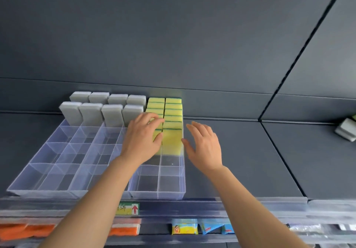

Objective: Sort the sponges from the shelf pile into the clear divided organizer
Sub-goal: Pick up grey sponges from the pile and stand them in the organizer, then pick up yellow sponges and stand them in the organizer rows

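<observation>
The yellow sponges [173, 113], each with a green scouring edge, stand on edge in the two rightmost columns of the clear divided organizer [158, 194]. They are packed face to face from the far wall towards the near side, likely so that each lane holds as many as it can. The right column's row reaches a little nearer than the left one's visible part.

The left hand [143, 138] sits over the left yellow column. Its fingers are curled over the sponge tops and its thumb is set against the near face of the front one. The pinch looks meant to seat that sponge upright against its neighbours. The right hand [204, 145] is wide, with fingers spread and nothing in it. It hovers just right of the organizer's right wall, its thumb close to the nearest sponge. I judge that it is there to steady the row; whether it touches I cannot tell.

To the left, gray sponges [111, 114] stand upright in two far rows across four columns, so the colours are kept apart. The nearer compartments show no sponges.

The organizer rests on a dark shelf [240, 161]. At the far right of it lies what remains of the pile [345, 130], pale sponges well apart from the hands, so the sorting seems unfinished.

A price label [128, 208] with a red arrow sits on the shelf's near edge. Below are orange sponges [27, 231], a yellow packet [184, 226] and blue packets [212, 227].
</observation>
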Demonstrator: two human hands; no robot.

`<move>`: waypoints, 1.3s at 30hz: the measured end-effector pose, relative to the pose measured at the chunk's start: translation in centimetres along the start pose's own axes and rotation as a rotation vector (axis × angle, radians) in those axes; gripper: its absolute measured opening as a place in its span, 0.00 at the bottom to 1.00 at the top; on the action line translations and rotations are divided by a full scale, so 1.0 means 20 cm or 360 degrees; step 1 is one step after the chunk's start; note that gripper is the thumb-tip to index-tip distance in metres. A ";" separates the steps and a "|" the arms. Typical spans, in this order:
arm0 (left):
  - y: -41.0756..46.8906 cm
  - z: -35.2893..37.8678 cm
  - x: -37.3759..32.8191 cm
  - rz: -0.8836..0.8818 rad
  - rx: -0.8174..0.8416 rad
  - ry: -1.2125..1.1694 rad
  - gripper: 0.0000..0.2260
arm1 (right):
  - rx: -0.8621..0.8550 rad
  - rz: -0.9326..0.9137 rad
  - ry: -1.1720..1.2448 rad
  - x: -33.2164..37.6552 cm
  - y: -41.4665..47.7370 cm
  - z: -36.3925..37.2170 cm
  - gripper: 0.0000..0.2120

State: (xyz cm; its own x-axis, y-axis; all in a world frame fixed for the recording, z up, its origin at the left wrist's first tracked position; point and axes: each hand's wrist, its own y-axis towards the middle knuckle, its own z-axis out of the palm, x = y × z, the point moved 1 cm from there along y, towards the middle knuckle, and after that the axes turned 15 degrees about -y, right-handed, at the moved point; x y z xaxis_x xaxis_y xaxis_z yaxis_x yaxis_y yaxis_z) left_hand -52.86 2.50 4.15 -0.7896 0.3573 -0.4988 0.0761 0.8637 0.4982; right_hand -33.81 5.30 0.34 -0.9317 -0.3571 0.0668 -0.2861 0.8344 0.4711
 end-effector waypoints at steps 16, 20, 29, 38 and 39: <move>0.21 0.81 -0.73 0.0435 0.0615 0.0309 0.14 | 0.0462 0.0625 -0.0538 -0.97 -0.48 -0.32 0.27; 0.24 1.07 -1.00 0.0479 0.0675 0.0274 0.15 | 0.0488 0.0729 -0.0556 -1.31 -0.62 -0.43 0.25; 0.30 1.59 -1.58 0.0533 0.0753 0.0151 0.16 | 0.0523 0.0879 -0.0592 -1.98 -0.88 -0.63 0.24; 0.50 2.03 -2.02 0.0657 0.0823 0.0052 0.16 | 0.0525 0.1060 -0.0619 -2.53 -0.96 -0.69 0.24; 0.53 2.08 -2.06 0.0669 0.0826 0.0043 0.16 | 0.0524 0.1081 -0.0623 -2.60 -0.96 -0.70 0.24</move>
State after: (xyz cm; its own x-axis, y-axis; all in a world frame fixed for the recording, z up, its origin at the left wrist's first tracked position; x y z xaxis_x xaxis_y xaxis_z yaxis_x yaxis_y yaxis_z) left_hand 5.78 11.76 0.45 -0.6432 0.6975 -0.3158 0.6583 0.7144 0.2371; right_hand 23.16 2.01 0.11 -0.9177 0.3858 -0.0950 0.3692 0.9164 0.1546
